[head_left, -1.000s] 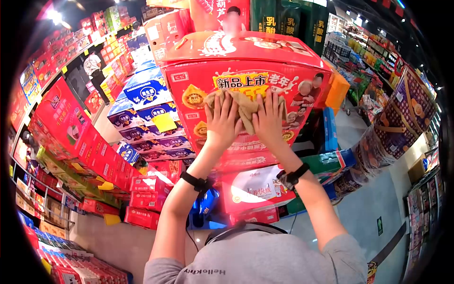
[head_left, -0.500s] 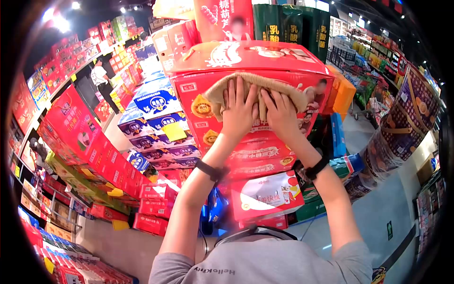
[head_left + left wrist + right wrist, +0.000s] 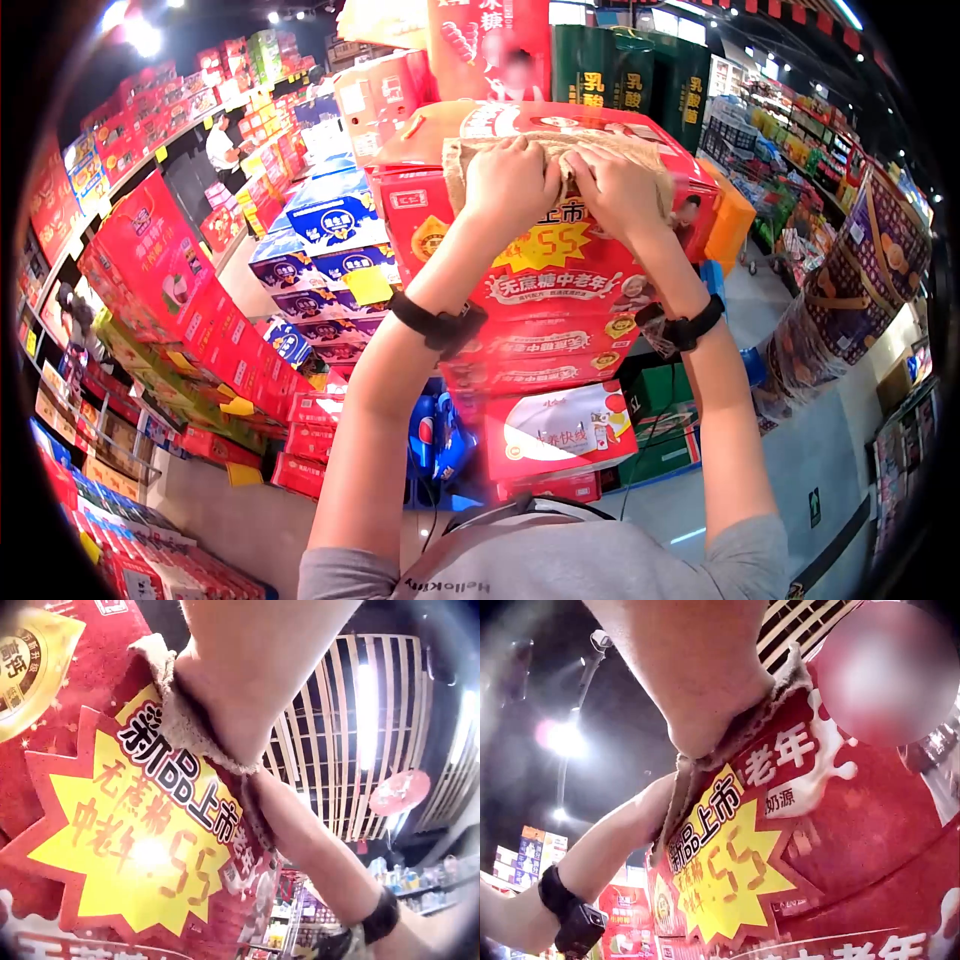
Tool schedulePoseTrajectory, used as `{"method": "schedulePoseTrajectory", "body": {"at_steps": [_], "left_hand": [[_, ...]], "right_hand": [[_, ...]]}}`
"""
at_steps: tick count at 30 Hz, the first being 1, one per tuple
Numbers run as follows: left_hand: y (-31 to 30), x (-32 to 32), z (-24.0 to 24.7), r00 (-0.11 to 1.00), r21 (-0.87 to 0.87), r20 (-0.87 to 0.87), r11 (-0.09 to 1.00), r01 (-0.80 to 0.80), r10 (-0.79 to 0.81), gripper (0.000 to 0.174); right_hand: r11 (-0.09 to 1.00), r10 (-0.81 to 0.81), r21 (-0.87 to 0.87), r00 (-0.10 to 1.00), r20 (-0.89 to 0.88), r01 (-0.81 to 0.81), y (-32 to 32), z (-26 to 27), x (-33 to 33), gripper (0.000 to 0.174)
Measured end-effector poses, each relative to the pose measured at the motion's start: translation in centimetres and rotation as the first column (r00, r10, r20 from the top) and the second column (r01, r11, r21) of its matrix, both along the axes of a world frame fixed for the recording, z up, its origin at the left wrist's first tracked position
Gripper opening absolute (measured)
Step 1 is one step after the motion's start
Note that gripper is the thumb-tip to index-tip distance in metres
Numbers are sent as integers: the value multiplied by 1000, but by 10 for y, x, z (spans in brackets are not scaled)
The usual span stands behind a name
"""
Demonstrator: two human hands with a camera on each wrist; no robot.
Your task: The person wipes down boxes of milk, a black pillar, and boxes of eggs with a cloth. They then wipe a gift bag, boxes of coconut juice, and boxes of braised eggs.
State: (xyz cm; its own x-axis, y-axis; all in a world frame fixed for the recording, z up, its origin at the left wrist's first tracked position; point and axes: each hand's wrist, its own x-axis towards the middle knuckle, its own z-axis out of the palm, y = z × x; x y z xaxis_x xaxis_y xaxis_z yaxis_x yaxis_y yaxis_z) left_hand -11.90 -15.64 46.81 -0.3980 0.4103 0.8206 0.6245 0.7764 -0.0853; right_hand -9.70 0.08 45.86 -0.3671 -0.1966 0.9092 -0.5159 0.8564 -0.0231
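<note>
Left hand [image 3: 510,180] and right hand [image 3: 615,188], side by side at twelve o'clock, curl their fingers over a beige cloth [image 3: 455,170] draped on the top front edge of a red box [image 3: 560,275]; blue boxes [image 3: 335,215] sit at its nine o'clock.

Tan cloth [image 3: 457,172], bunched, draped over top front edge of red carton [image 3: 560,275], yellow starburst label

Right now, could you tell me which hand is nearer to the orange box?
Right. The right hand holds the tan cloth at the red carton's upper edge, on the side toward the orange box; the left hand sits beside it, farther from the box.
</note>
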Motion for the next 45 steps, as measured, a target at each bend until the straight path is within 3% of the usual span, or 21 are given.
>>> {"method": "schedulePoseTrajectory", "body": {"at_steps": [6,8,10,11,15,22,24,26,28,30,32,34,36,40,41,45], "left_hand": [[-1,6,2,998,15,-34,998,55,-54,32],[0,10,-3,998,-5,26,998,56,-56,32],[3,8,-15,959,-36,-281,999,9,-19,34],[8,9,-22,958,-36,-285,999,-38,26,43],[30,18,-39,957,-48,-287,999,23,-35,56],[83,25,-55,941,-215,-311,974,69,-136,53],[90,18,-72,942,-203,-284,972,122,-177,53],[87,12,-94,940,-246,-141,931,271,-311,51],[72,15,-115,969,-292,-69,934,207,-237,49],[55,14,-145,962,-183,-59,950,252,-266,47],[34,14,-164,976,-192,-66,962,192,-208,44],[8,12,-171,980,-161,-96,974,158,-175,42],[-16,8,-175,991,-145,-33,982,124,-130,40],[-63,14,-177,987,-138,33,979,-149,155,53],[-74,18,-178,978,-154,6,967,-204,207,54],[-95,24,-191,944,-177,14,930,-321,328,53]], "right_hand": [[997,-24,63,982,-188,37,9,-11,0,23],[994,-82,70,991,-105,90,14,-20,4,25],[965,-168,144,939,-300,218,19,-30,5,33],[959,-191,162,952,-240,233,23,-38,5,42],[947,-245,163,951,-187,276,49,-57,11,47],[944,-320,40,937,-140,329,96,-105,10,57],[946,-325,-59,934,-145,320,100,-135,5,58],[940,-342,-28,937,-75,341,99,-167,11,60],[964,-258,81,964,64,252,90,-197,21,61],[956,-279,123,956,90,267,82,-211,30,58],[966,-201,198,962,185,163,74,-212,29,53],[965,-189,201,978,91,168,55,-201,25,49],[989,-16,148,1000,-7,17,33,-190,15,48],[987,99,143,968,-232,-67,-19,-186,2,47],[996,79,62,967,-242,-66,-32,-183,1,46],[998,-56,23,957,-285,66,-45,-195,-10,44]]}}
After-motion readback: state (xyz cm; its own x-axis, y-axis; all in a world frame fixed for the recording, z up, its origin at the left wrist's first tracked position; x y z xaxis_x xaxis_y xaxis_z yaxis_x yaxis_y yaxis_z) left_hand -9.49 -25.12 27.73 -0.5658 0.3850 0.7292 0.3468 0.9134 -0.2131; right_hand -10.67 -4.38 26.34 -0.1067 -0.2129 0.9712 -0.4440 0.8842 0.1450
